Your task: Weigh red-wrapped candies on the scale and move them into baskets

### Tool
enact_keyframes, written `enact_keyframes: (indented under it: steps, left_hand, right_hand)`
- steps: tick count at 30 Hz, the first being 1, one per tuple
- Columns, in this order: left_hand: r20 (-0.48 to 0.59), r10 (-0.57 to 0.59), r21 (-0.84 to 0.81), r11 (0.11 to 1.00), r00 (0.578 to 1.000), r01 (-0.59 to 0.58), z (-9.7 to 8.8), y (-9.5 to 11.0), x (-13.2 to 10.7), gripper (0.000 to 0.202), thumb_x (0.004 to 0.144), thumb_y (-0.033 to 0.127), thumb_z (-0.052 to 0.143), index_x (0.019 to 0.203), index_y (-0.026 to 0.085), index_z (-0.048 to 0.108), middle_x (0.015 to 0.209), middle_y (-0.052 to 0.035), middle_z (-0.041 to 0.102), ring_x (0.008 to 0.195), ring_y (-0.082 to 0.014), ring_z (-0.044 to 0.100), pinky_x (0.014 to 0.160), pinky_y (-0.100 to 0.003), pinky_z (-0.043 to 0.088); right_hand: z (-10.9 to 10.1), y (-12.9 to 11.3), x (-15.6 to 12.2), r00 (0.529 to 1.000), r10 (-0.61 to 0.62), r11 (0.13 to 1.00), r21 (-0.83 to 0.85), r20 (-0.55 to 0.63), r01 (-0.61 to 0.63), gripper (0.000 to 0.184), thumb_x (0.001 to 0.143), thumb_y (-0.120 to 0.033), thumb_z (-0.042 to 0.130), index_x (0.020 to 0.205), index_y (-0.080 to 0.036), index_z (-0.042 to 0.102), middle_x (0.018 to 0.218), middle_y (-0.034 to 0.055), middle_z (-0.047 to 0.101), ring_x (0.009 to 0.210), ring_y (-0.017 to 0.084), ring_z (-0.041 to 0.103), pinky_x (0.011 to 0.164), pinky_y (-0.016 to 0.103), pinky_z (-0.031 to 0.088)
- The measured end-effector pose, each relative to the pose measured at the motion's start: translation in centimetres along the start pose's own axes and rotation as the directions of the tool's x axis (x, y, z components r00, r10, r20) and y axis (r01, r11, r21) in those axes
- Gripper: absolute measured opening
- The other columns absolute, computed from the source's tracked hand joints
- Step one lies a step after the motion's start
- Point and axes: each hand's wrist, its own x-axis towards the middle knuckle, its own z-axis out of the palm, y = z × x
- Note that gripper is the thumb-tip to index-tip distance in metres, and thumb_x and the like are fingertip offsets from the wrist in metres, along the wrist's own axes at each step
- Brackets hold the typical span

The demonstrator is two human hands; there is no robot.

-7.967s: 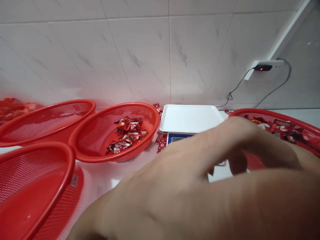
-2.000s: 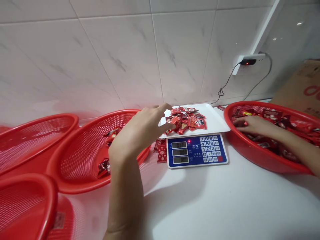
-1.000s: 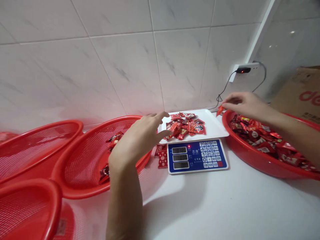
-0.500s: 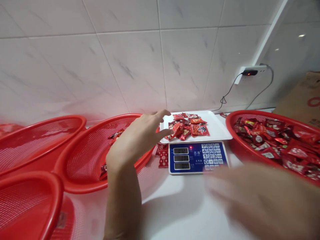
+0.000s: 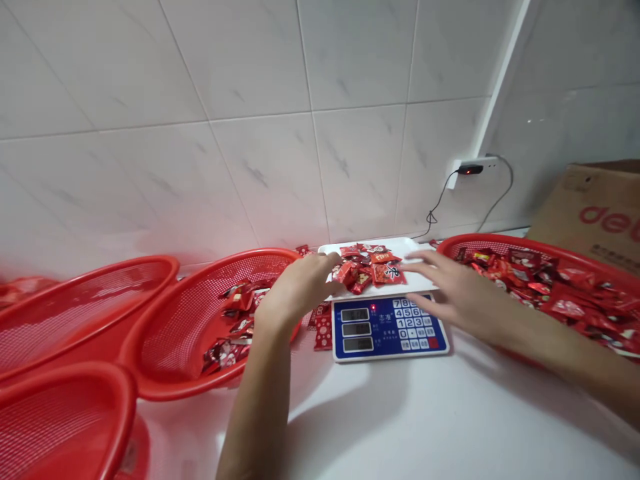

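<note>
The left hand [image 5: 300, 283] lies at the left edge of the white tray [image 5: 419, 264], its fingers pressed together and curved over, with the fingertips at the candies [image 5: 367, 268]. I cannot tell whether it pinches any of them. The right hand [image 5: 465, 293] is spread, with its fingers [image 5: 417, 263] reaching left over the right part of the tray, and it holds nothing that can be seen.

The candies, in shiny red wrappers, lie in a loose heap on the tray, which sits on a digital scale [image 5: 390, 330]. The scale has a blue panel with a keypad and three displays, whose digits are too blurred to read. Two flat red wrappers [image 5: 323, 333] lie on the surface [image 5: 400, 427] just left of the scale.

To the right, a red basket [image 5: 500, 239] is heaped with more candies. Left of the tray, a second red mesh basket [image 5: 240, 260] holds a smaller scatter of them, and the left forearm crosses in front of its rim. Further left and nearer are more red baskets [image 5: 90, 287] [image 5: 65, 393]. A cardboard box [image 5: 595, 207] stands at the far right, beside a wall socket [image 5: 470, 170] with a black plug and thin cable.
</note>
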Motion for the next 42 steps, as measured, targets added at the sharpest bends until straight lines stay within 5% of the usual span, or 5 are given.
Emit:
enact_keyframes:
  steps: [14, 20, 26, 30, 42]
  left_hand:
    - [-0.016, -0.034, -0.109, 0.993, 0.999, 0.032, -0.2, -1.0, -0.6, 0.036, 0.097, 0.03, 0.064, 0.132, 0.02, 0.061, 0.114, -0.0091, 0.073, 0.103, -0.0287, 0.067, 0.078, -0.036, 0.05]
    - [-0.042, -0.044, -0.137, 0.99, 0.998, 0.038, -0.6, -1.6, -1.4, 0.037, 0.099, 0.031, 0.062, 0.135, 0.023, 0.059, 0.113, -0.008, 0.072, 0.1, -0.0274, 0.066, 0.078, -0.036, 0.048]
    - [-0.047, -0.075, -0.195, 0.979, 0.996, 0.064, -0.9, -2.0, -1.8, 0.032, 0.098, 0.03, 0.064, 0.13, 0.024, 0.061, 0.111, -0.0048, 0.073, 0.098, -0.0262, 0.067, 0.075, -0.034, 0.047]
    - [-0.058, -0.074, -0.154, 0.986, 0.996, 0.064, -0.9, -1.8, -1.6, 0.033, 0.098, 0.03, 0.065, 0.13, 0.024, 0.06, 0.11, -0.0048, 0.073, 0.096, -0.0261, 0.066, 0.073, -0.034, 0.045]
    - [-0.095, -0.049, -0.141, 0.989, 0.994, 0.035, -0.8, -1.6, -2.2, 0.035, 0.098, 0.028, 0.063, 0.132, 0.024, 0.058, 0.107, -0.0039, 0.072, 0.094, -0.0248, 0.066, 0.072, -0.034, 0.046]
  right_hand:
    - [1.7, 0.8, 7.6, 0.926, 0.197, 0.965, 0.102, 0.321, -0.24, 0.02, 0.076, -0.039, 0.076, 0.086, -0.022, 0.071, 0.092, 0.0033, 0.075, 0.088, 0.023, 0.068, 0.073, 0.032, 0.048]
    - [-3.5, 3.6, 3.0, 0.949, 0.309, 0.915, 0.255, 0.057, -0.313, 0.032, 0.073, -0.06, 0.068, 0.082, -0.029, 0.071, 0.09, 0.0043, 0.075, 0.079, 0.024, 0.067, 0.069, 0.037, 0.049]
    - [-6.0, 10.4, -4.6, 0.808, 0.569, 0.792, -0.159, -0.153, -0.589, 0.08, 0.042, -0.106, 0.041, 0.073, -0.038, 0.067, 0.065, 0.005, 0.064, 0.055, 0.028, 0.056, 0.05, 0.04, 0.038]
    - [-4.8, 7.1, -2.9, 0.857, 0.391, 0.877, -0.146, -0.335, -0.457, 0.085, 0.071, -0.1, 0.023, 0.087, -0.031, 0.07, 0.092, 0.0095, 0.073, 0.073, 0.031, 0.064, 0.059, 0.043, 0.043]
    - [3.9, 1.3, 6.8, 0.972, 0.116, 0.938, 0.3, 0.206, -0.175, 0.047, 0.08, -0.051, 0.066, 0.116, -0.022, 0.076, 0.102, 0.0072, 0.076, 0.081, 0.022, 0.065, 0.075, 0.036, 0.049]
